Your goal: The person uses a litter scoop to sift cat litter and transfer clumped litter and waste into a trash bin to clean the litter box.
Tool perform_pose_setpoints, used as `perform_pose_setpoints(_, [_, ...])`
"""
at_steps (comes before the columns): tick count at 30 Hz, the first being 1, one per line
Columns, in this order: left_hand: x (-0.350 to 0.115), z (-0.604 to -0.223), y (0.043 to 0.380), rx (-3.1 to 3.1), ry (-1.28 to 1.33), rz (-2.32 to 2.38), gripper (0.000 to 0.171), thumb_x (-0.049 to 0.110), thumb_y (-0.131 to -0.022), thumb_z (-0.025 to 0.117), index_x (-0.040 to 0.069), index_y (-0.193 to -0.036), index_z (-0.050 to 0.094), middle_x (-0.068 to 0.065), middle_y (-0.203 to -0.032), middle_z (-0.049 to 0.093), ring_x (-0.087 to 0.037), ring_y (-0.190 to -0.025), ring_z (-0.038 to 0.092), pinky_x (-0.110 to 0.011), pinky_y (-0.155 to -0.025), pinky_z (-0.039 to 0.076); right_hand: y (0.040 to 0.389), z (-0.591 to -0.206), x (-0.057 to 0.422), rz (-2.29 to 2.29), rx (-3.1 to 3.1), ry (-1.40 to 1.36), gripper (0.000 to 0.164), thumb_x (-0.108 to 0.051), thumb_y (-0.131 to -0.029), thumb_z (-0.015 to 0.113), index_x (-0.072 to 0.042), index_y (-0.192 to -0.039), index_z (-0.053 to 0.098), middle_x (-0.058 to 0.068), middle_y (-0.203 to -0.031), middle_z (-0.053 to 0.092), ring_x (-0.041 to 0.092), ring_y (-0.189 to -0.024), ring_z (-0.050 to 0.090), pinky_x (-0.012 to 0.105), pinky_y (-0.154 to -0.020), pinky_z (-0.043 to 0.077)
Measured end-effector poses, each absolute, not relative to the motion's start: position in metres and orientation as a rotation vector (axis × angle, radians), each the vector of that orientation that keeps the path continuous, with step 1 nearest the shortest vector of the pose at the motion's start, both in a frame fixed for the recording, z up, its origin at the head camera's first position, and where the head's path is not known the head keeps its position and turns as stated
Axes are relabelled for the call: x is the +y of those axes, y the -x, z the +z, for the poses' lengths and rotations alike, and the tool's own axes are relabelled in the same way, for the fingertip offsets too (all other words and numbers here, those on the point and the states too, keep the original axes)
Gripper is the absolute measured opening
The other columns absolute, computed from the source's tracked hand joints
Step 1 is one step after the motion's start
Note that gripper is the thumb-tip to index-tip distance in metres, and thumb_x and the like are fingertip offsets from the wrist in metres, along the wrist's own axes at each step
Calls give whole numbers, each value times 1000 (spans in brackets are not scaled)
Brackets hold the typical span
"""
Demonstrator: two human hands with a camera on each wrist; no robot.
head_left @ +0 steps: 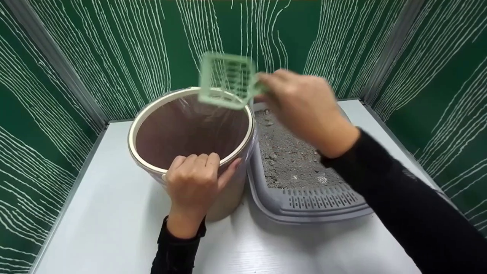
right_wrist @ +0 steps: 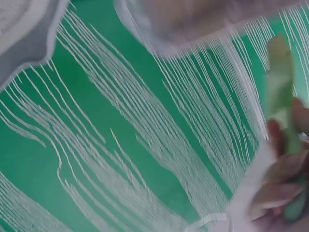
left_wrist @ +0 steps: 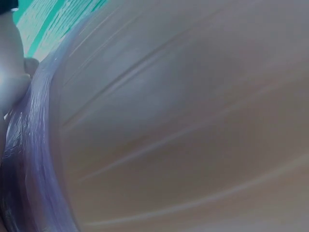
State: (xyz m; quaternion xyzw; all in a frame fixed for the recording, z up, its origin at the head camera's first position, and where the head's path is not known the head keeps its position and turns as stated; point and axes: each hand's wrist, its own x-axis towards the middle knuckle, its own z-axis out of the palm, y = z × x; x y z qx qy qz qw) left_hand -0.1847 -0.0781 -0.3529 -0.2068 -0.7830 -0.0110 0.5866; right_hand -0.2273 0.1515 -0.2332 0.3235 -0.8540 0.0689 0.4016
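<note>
My right hand point(head_left: 300, 102) grips the handle of a light green slotted litter scoop point(head_left: 227, 80), blurred and held over the far right rim of a bin. No litter shows on its slats. The round bin point(head_left: 133, 140) has a cream rim and a clear plastic liner folded over its edge. At the near side of that rim, my left hand point(head_left: 196, 179) holds on with its fingers over the top and its thumb along the outside. In the right wrist view, fingers point(right_wrist: 285, 169) wrap the green handle point(right_wrist: 285, 92). The left wrist view is filled by the bin's side point(left_wrist: 183, 125).
Right of the bin sits a grey litter tray point(head_left: 323, 217) with grey litter point(head_left: 289, 156) and a slotted front ledge. Both stand on a white table point(head_left: 102, 220). Green walls point(head_left: 296, 23) with white wavy lines enclose the table at the back and sides.
</note>
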Motion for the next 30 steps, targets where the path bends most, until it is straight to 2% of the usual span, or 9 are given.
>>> perform_pose_setpoints(6, [-78,-353,185,-1824,474,-21,61,59,-91,65,13,-57,42,-1,-46,41,-22,-41,42,-35,-50,29,220,-218,199,-25,-2860,-342,34,-30,-101,63,2,-97,73,12,-67,63,22,-50,54,32,-40,43])
perform_pose_setpoints(8, [-78,-353,185,-1824,475,-21,61,59,-91,65,13,-57,42,-1,-46,41,-22,-41,42,-35,-50,29,225,-227,207,-97,-3090,-290,55,-54,-96,63,0,-89,72,7,-66,59,20,-51,56,35,-44,49])
perform_pose_setpoints(10, [-78,-353,185,-1824,477,-21,61,59,-91,65,13,-57,42,-1,-46,41,-22,-41,42,-35,-50,30,232,-242,208,-121,-3290,-305,75,-78,-84,59,-3,-90,71,7,-73,64,20,-58,62,39,-54,56])
perform_pose_setpoints(12, [-78,-353,185,-1825,479,-23,61,58,-91,65,13,-57,42,-1,-46,41,-22,-41,42,-35,-50,30,237,-258,203,-117,-3468,-297,104,-99,-59,51,-4,-95,71,7,-80,68,20,-64,68,43,-63,60])
perform_pose_setpoints(14, [-78,-353,185,-1827,480,-28,61,58,-91,65,13,-57,42,-1,-46,41,-22,-41,42,-35,-50,30,240,-274,198,-159,-3569,-367,110,-105,-47,49,-6,-90,69,6,-82,69,20,-68,69,45,-68,61])
perform_pose_setpoints(19, [-79,-353,185,-1835,482,-36,61,58,-91,66,13,-57,42,-1,-45,41,-22,-41,42,-35,-51,30,244,-306,186,-182,-3610,-603,48,-56,-91,68,-16,-68,55,2,-74,63,14,-61,59,30,-56,53])
perform_pose_setpoints(21, [-79,-353,185,-1837,484,-34,61,58,-91,66,13,-57,42,-1,-45,41,-22,-41,42,-35,-51,30,248,-318,183,-157,-3619,-633,32,-26,-93,69,-16,-66,54,2,-71,62,13,-57,56,25,-52,49])
perform_pose_setpoints(25, [-79,-353,184,-1836,484,-32,62,58,-91,66,13,-57,41,-1,-46,38,-23,-41,42,-35,-51,30,250,-332,176,-129,-3654,-607,27,-18,-92,67,-14,-68,55,2,-68,61,12,-55,54,25,-50,48])
perform_pose_setpoints(30, [-79,-353,184,-1835,479,-31,62,57,-91,67,13,-57,41,-2,-46,39,-23,-42,42,-35,-51,30,240,-344,159,-215,-3571,-611,47,-47,-93,69,-12,-65,54,1,-67,58,14,-56,56,33,-58,57])
